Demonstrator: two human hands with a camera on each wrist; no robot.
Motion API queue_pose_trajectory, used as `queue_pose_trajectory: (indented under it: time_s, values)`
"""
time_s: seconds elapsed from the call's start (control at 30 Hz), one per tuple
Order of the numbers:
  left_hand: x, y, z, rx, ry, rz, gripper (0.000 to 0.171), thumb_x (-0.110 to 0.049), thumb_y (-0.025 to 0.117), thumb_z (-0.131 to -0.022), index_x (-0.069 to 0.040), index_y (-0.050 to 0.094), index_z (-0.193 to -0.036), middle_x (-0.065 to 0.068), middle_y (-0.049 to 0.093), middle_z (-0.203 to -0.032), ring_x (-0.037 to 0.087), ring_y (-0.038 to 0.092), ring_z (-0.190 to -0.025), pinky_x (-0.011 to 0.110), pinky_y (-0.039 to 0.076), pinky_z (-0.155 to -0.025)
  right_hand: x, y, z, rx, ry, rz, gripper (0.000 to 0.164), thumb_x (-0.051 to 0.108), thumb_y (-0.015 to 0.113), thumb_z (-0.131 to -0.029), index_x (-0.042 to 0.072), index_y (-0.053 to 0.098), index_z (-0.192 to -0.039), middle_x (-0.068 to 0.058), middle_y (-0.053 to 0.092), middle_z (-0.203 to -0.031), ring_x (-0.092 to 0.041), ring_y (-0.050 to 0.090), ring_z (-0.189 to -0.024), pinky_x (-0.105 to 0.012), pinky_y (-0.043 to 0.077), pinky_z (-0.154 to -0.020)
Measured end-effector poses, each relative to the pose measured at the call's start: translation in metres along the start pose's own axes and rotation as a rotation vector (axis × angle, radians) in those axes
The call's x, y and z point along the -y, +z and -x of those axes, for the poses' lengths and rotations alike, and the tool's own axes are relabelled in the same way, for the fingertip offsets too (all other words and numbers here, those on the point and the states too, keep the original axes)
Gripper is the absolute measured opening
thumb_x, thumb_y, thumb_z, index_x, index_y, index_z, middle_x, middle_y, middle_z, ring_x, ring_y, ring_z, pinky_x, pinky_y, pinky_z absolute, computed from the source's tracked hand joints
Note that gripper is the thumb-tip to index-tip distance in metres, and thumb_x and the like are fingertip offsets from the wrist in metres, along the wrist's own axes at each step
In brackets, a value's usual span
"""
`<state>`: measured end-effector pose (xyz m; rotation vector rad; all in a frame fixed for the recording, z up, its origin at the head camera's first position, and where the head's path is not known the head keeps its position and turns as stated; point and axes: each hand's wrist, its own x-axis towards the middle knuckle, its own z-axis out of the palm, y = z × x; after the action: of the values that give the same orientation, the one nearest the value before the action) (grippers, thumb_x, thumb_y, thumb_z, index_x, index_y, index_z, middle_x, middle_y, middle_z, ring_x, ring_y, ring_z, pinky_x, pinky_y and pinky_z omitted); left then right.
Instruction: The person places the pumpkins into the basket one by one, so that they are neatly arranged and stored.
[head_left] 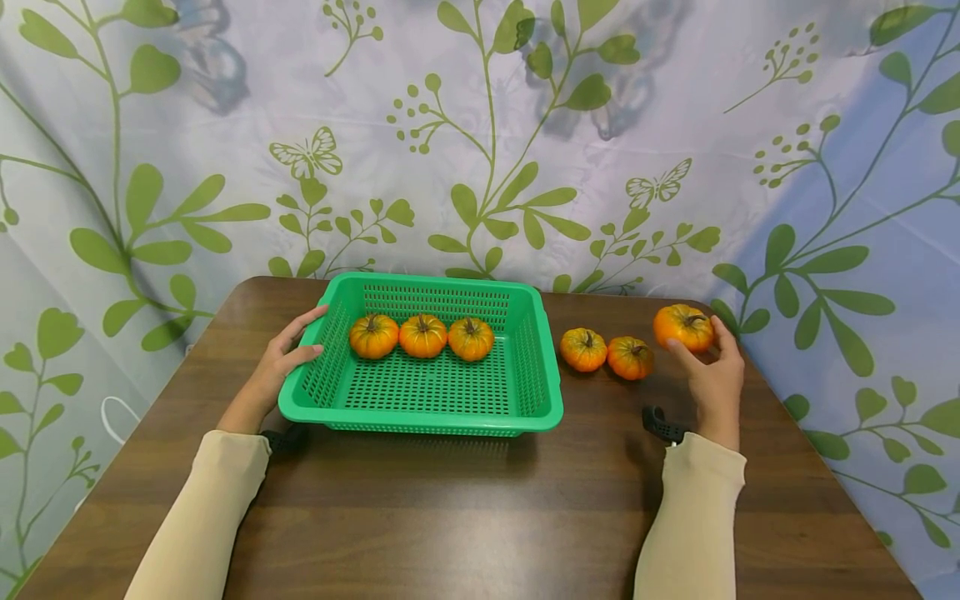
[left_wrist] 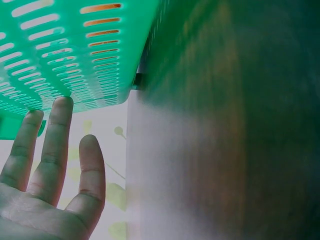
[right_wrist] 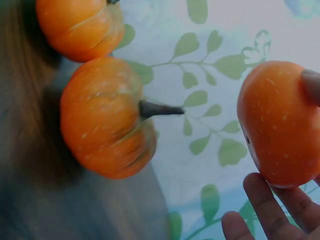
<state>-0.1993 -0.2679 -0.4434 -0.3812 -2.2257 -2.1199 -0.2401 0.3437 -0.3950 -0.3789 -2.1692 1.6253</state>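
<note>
A green plastic basket (head_left: 420,423) holds three small orange pumpkins (head_left: 423,336) in a row toward its back. At the basket's left rim, my left hand (head_left: 273,367) rests with thumb and forefinger over the edge. Straight fingers (left_wrist: 52,145) lie along the slotted outer wall in the left wrist view. My right hand (head_left: 716,379) holds another pumpkin (head_left: 684,327) between thumb and fingers, raised over the table's right side. Two more pumpkins, one near the basket (head_left: 583,350) and one beside it (head_left: 630,358), sit between basket and right hand.
The brown wooden table (head_left: 465,508) ends at a curtain (head_left: 480,150) printed with green leaves and butterflies, which hangs close behind the basket. A black wrist strap (head_left: 663,425) shows at my right wrist. A white cable (head_left: 116,417) hangs beyond the table's left edge.
</note>
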Motion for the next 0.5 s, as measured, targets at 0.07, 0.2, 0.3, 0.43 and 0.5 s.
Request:
queue_pose_trajectory:
  time_s: [0.07,0.2,0.3,0.43,0.5]
  values:
    - [0.000,0.000,0.000,0.000,0.002,0.001,0.059,-0.012,0.052,-0.112,-0.024,0.042,-0.169,-0.001,0.051,-0.143,0.012,0.066,-0.110,0.026,0.061,-0.085,0.004,0.001,0.001,0.029,-0.017,0.016,0.084,0.010,0.078,-0.100,0.015,0.035,-0.171,-0.017,0.043,-0.165,-0.015,0.053,-0.122,-0.011,0.050,-0.095]
    - [0.001,-0.001,0.000,0.004,-0.004,0.000,0.060,-0.013,0.052,-0.112,-0.023,0.041,-0.169,0.000,0.051,-0.143,0.012,0.067,-0.110,0.026,0.061,-0.084,0.014,0.003,0.005,0.088,-0.047,0.044,0.084,0.013,0.078,-0.101,0.014,0.033,-0.172,-0.016,0.044,-0.163,-0.016,0.052,-0.125,-0.010,0.049,-0.096]
    - [0.001,-0.001,0.000,0.004,-0.011,-0.001,0.060,-0.013,0.052,-0.112,-0.023,0.040,-0.170,0.001,0.050,-0.143,0.012,0.067,-0.109,0.026,0.062,-0.084,0.021,0.004,0.008,0.126,-0.071,0.053,0.084,0.016,0.079,-0.101,0.014,0.034,-0.172,-0.016,0.045,-0.161,-0.015,0.053,-0.125,-0.010,0.048,-0.096]
    - [0.000,0.000,0.000,0.003,-0.009,0.005,0.059,-0.013,0.052,-0.112,-0.024,0.041,-0.169,0.001,0.049,-0.143,0.012,0.067,-0.109,0.026,0.061,-0.084,0.027,0.006,0.011,0.188,-0.100,0.074,0.085,0.020,0.078,-0.102,0.015,0.031,-0.173,-0.018,0.044,-0.161,-0.016,0.053,-0.128,-0.009,0.047,-0.094]
    - [0.000,0.000,0.001,0.002,-0.006,0.012,0.059,-0.012,0.052,-0.112,-0.025,0.042,-0.169,0.002,0.049,-0.143,0.012,0.067,-0.110,0.026,0.061,-0.084,0.030,0.007,0.012,0.222,-0.126,0.090,0.086,0.021,0.077,-0.102,0.013,0.029,-0.173,-0.020,0.043,-0.163,-0.014,0.053,-0.127,-0.008,0.046,-0.093]
